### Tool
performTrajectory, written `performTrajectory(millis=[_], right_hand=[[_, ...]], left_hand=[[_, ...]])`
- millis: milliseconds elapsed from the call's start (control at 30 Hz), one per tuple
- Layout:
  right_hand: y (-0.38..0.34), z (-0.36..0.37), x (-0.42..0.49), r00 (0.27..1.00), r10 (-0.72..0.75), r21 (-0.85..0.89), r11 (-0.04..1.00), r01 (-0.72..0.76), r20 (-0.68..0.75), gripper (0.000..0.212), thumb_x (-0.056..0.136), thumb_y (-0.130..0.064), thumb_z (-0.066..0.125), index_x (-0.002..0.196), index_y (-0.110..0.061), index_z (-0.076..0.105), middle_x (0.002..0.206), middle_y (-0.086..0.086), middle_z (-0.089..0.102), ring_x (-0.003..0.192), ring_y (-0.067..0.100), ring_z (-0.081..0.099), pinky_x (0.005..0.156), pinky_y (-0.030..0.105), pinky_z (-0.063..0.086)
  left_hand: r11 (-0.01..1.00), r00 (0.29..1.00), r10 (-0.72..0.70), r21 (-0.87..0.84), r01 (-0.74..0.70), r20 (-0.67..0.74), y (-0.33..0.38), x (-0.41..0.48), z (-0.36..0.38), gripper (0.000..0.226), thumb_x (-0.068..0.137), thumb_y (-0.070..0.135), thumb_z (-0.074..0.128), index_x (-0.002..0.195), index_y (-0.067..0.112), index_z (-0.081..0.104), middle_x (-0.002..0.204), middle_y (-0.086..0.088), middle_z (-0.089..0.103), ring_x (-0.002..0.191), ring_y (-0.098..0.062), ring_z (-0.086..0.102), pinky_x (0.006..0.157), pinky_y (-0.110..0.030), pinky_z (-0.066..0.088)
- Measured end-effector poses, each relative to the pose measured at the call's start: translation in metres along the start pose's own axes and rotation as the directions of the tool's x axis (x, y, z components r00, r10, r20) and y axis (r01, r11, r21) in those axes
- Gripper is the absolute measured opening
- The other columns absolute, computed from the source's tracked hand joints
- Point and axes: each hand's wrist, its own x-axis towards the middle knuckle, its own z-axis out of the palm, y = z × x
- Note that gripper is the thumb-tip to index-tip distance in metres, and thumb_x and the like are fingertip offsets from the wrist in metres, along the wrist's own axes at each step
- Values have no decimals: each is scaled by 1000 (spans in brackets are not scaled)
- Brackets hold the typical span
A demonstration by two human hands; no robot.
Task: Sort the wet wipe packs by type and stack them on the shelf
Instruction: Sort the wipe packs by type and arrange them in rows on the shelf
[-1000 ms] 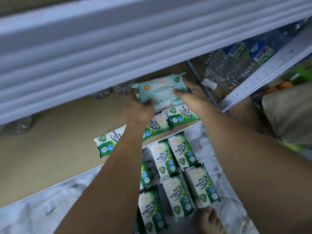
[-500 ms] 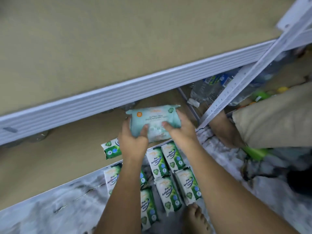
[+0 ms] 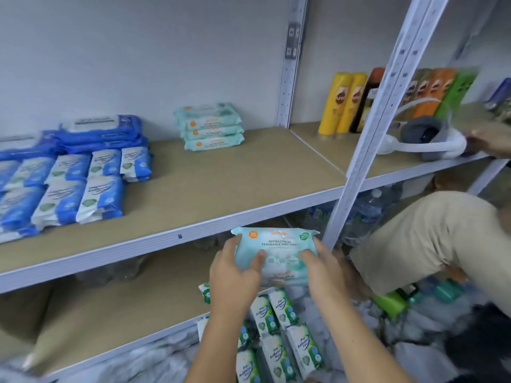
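Lifting the pale teal soft-plastic wipe pack [image 3: 276,246] is the step in hand, I judge: it hangs flat, label up, just below the front edge of the fibreboard shelf with white metal edging [image 3: 249,175], gripped at both ends. The left hand [image 3: 235,275] curls round its left end and the right hand [image 3: 320,268] round its right end, each thumb lying on the printed face and the other fingers tucked beneath, out of view. To do this well, the pack should rise clear of the metal lip, travel back over the bare board, and come down square on the stack of three matching teal packs [image 3: 211,128] near the rear wall, edges aligned so the soft pile does not lean. That shelf bay also carries small blue-and-white wipe packs [image 3: 69,186] in rows at the left, with larger blue packs [image 3: 102,131] piled behind them, well apart from the teal stack. Below the hands, green-and-white pine wipe packs [image 3: 279,341] lie unsorted on the marbled floor [image 3: 414,327]. The lower shelf [image 3: 124,308] holds clear plastic bottles [image 3: 365,214], blurred in shadow.
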Motion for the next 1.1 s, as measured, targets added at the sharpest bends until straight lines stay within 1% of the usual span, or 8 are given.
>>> performTrajectory(millis=[133,300,500,633,833,933,1033,1100], right_hand=[[-58,-22,-24,997,-67,-11,998,67,33,22,83,-27,56,99,-39,67,91,-9,73,86,18,70,85,49,57],[-120,-34,-32,981,-188,23,982,187,46,32,92,-16,57,76,-42,65,86,-17,68,85,13,67,77,36,53],[-157,-22,-20,957,-285,87,956,280,50,31,94,-15,56,106,-43,57,96,-21,68,85,4,69,79,35,58],[-154,-8,-1,958,-283,197,942,272,32,48,93,-10,60,129,-41,52,102,-24,65,90,3,69,77,32,58],[-128,22,39,962,-250,296,932,210,107,50,86,-20,71,130,-39,59,116,-16,69,107,10,68,91,41,55],[-119,32,59,954,-257,234,947,218,152,61,75,-27,69,134,-39,57,124,-17,66,113,7,64,99,43,52],[-109,43,81,951,-242,148,965,216,193,59,87,-10,71,136,-39,55,125,-17,66,111,4,64,102,42,51],[-101,49,88,946,-248,89,968,234,211,57,92,-13,69,139,-40,52,127,-20,64,112,1,61,100,35,51]], left_hand=[[985,987,160,62,-158,-21,60,-9,-39,57,84,55,71,135,35,56,119,4,63,108,-15,60,96,-33,49],[947,951,304,124,-295,-56,116,-8,-77,59,86,58,65,137,31,54,122,3,67,113,-20,60,95,-34,49],[912,921,386,177,-370,-62,139,17,-102,62,87,59,63,140,29,51,125,5,65,116,-19,59,98,-37,49],[909,924,383,180,-376,-5,127,39,-105,69,85,62,64,145,33,45,126,10,62,117,-15,57,99,-40,50],[930,955,296,222,-292,14,96,80,-97,68,87,57,64,145,27,46,124,7,63,113,-17,60,96,-40,51],[956,976,215,196,-218,33,85,99,-95,71,82,65,62,142,31,48,121,4,66,102,-20,67,92,-40,55],[958,987,157,237,-162,39,74,116,-91,64,86,59,63,141,30,48,117,2,66,99,-22,68,90,-38,55],[947,988,148,283,-154,42,69,122,-88,63,87,59,61,141,29,49,113,1,67,100,-23,66,89,-37,54]])
